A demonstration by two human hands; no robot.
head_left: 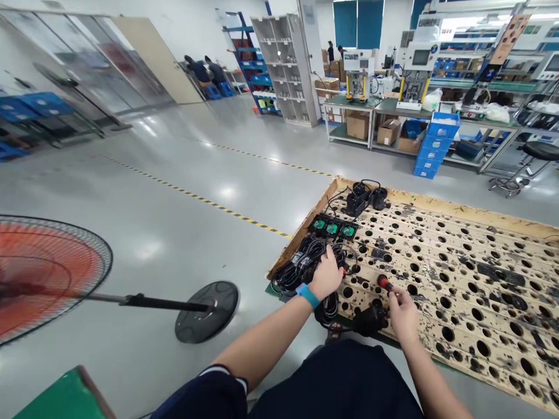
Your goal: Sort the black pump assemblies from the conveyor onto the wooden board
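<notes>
My left hand, with a blue wristband, lies over a pile of coiled black cables at the near left corner of the wooden board. Its fingers are bent onto a black cable, one pointing forward, and their undersides are hidden. A small red piece shows beside its fingers. My right hand is closed on the end of a short red-and-black tool, held above the board. Just left of that hand, a black cylindrical device rests at the near edge, with a coiled cable beside it.
The board has many round holes and a raised rim. Black housings with green circuit boards and other black devices sit toward its far left corner. A standing fan is on the left; blue crates stand beyond the board.
</notes>
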